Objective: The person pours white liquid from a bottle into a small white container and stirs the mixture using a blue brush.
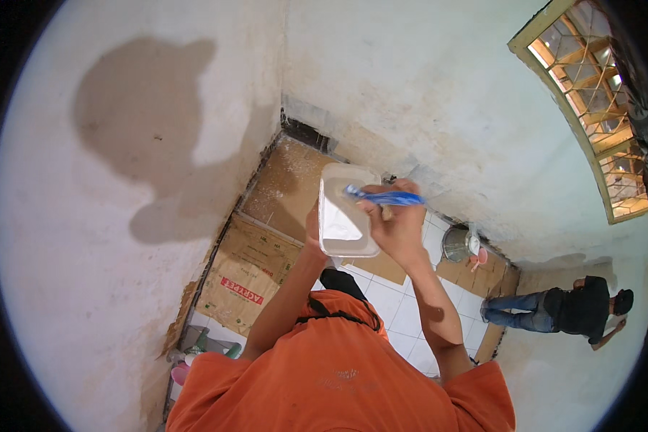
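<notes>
My left hand (313, 229) is wrapped round the left side of a white rectangular tub (351, 251), held up in front of my chest. White paint (337, 222) lies inside it, partly in shadow. In my closed right hand (396, 229) is a blue-handled paintbrush (396, 197), held level across the upper right part of the tub. One end of the brush is over the tub's opening. I cannot make out its bristles or whether they touch the paint.
Stained pale walls meet in a corner ahead. Flattened cardboard (248, 263) covers parts of the white tiled floor (385, 302). A metal bucket (454, 245) and a pink dipper (480, 258) stand by the right wall. Another person (576, 308) works at the far right, below a window (590, 101).
</notes>
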A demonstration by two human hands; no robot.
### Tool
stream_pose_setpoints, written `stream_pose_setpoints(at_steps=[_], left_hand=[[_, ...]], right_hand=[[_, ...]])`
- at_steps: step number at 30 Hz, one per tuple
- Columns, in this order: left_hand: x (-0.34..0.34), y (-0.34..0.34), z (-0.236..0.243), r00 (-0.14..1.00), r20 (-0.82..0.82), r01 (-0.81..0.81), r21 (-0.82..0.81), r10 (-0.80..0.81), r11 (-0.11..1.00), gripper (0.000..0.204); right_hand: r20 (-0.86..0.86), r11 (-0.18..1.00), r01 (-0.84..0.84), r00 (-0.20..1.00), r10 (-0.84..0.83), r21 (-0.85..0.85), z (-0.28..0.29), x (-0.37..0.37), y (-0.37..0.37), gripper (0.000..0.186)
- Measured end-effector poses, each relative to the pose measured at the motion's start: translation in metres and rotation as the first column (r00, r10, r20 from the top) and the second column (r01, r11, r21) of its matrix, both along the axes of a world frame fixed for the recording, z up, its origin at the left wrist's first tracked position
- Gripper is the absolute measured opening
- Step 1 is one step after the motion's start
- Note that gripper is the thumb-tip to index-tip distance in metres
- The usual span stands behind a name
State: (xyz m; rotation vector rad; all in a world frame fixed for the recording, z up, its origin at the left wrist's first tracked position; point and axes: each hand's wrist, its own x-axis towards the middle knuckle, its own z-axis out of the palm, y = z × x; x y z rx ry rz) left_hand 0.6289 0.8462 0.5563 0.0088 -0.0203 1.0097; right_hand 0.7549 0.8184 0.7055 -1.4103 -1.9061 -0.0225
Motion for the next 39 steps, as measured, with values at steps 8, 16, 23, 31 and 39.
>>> stream_pose_setpoints(at_steps=[8, 16, 23, 31, 39], left_hand=[[0.001, 0.002, -0.009, 0.999, -0.024, 0.037, -0.039, -0.038, 0.999, 0.049], [-0.001, -0.005, -0.006, 0.985, -0.115, -0.092, 0.263, 0.126, 0.960, 0.050], [0.001, 0.003, -0.021, 0.997, 0.062, 0.043, 0.062, -0.047, 0.997, 0.052], [0.006, -0.002, -0.009, 0.993, -0.113, -0.036, 0.008, 0.036, 0.999, 0.050], [0.006, 0.007, -0.033, 0.998, -0.067, 0.000, 0.049, 0.003, 0.999, 0.048]], right_hand=[[-0.030, 0.981, 0.026, 0.999, -0.033, -0.195, -0.001, -0.007, -0.003, 0.014], [-0.064, 0.930, 0.032, 0.996, -0.060, -0.365, -0.003, -0.008, -0.016, 0.017], [0.034, 0.974, -0.047, 0.998, 0.056, -0.224, -0.050, -0.009, -0.006, 0.022], [0.070, 0.992, -0.002, 0.997, 0.010, -0.126, -0.056, -0.008, 0.007, 0.022], [0.030, 0.972, -0.027, 0.999, 0.035, -0.232, -0.048, -0.004, 0.002, 0.021]])
